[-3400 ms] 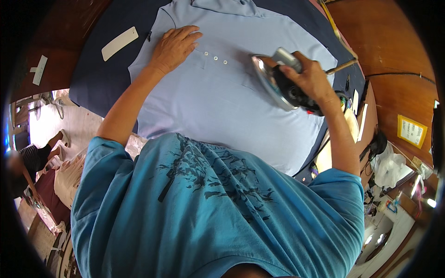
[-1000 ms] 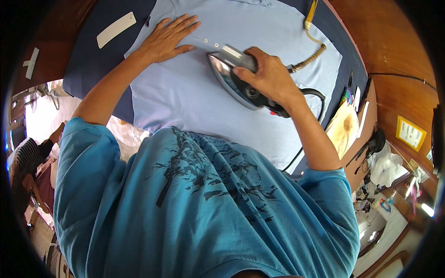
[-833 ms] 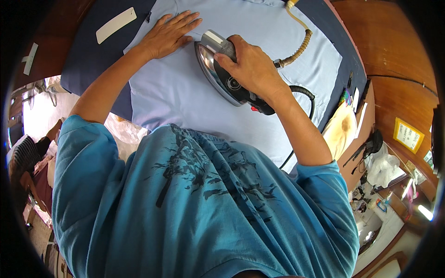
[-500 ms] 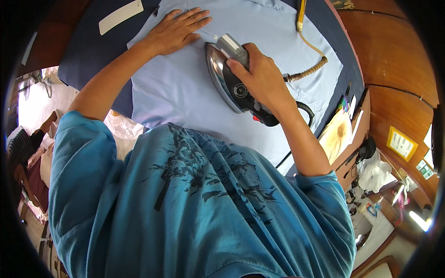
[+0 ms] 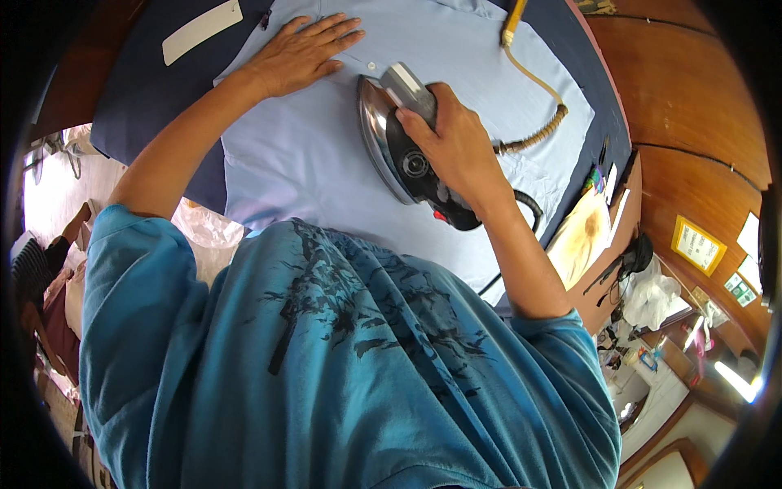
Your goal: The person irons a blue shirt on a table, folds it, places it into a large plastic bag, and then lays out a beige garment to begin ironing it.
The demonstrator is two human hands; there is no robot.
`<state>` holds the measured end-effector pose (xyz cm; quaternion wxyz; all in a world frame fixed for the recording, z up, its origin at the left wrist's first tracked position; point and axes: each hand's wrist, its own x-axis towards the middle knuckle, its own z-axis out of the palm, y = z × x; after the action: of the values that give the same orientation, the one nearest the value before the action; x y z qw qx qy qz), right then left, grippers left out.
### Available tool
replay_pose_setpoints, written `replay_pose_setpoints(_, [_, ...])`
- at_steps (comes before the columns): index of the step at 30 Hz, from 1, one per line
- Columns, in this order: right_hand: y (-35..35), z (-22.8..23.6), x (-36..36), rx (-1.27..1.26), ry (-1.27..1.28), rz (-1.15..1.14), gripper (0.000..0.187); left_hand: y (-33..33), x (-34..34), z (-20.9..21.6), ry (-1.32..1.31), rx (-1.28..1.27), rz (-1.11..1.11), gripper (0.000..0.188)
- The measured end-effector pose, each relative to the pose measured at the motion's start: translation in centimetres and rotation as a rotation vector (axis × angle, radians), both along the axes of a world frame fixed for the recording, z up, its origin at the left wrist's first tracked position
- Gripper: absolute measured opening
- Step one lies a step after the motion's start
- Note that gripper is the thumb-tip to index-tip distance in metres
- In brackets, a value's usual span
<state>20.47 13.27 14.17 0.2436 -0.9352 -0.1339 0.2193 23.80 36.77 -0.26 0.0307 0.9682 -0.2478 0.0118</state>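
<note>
A light blue shirt [image 5: 305, 155] lies spread over a dark navy covered board [image 5: 155, 98]. My right hand [image 5: 456, 134] is wrapped round the handle of a steam iron [image 5: 413, 163], black with a shiny metal base. The iron's soleplate faces down on the cloth. Flat on the shirt, up and to the left of the iron, rests my left hand [image 5: 303, 57] with its fingers spread. A small white button [image 5: 371, 65] shows on the fabric between that hand and the iron. From the iron a coiled brown hose [image 5: 538, 134] runs up to the right.
At the far left of the board lies a long white card [image 5: 202, 31]. Along the right edge sit a scorched yellowish cloth [image 5: 580, 236] and some small tools. A wooden panel [image 5: 692, 90] rises beyond. A white plastic bag [image 5: 650, 297] hangs lower right. Someone's arm [image 5: 75, 224] shows far left.
The whole view has shifted slightly, so everything sits a little further left. The iron stays at nearly the same spot on the shirt, and my left hand still lies flat.
</note>
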Motion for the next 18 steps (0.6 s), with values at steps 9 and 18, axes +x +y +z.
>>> replay_pose_setpoints(9, [0.5,0.0,0.2,-0.013,-0.001,0.004,0.044,0.1,0.0,-0.1,-0.016,-0.054,-0.009,0.052])
replay_pose_setpoints(18, [0.6,0.0,0.2,-0.029,-0.006,-0.028,0.044,0.0,-0.1,0.3,-0.001,-0.055,0.0,0.055])
